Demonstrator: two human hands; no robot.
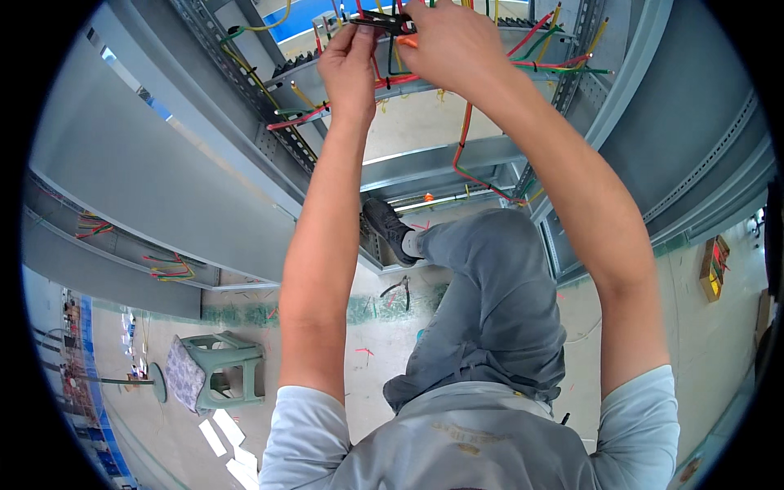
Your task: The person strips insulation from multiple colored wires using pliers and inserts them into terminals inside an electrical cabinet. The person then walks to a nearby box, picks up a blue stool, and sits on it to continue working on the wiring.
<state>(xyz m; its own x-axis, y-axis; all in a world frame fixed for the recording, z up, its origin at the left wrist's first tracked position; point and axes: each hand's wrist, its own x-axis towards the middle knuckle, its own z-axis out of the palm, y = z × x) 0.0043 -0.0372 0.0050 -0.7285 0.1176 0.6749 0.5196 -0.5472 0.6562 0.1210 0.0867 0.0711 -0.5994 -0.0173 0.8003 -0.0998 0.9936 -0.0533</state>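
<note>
My right hand (461,51) is closed around a wire stripper (387,24) with a dark head and orange handles, at the top of the view. Beside its jaws my left hand (349,69) is pinched shut, thumb against fingers. What those fingertips hold is too small to make out. Red, green and yellow wires (400,80) run along the metal crossbar just below and between my hands. More wire ends (563,64) stick out to the right of my right hand, and others (300,118) to the left of my left wrist.
Grey cabinet panels (163,155) flank me on both sides. One shoe (388,229) rests on the cabinet's lower frame. Pliers (398,291) and wire scraps lie on the floor. A green stool (233,371) stands at left, and a box of wires (714,269) sits at right.
</note>
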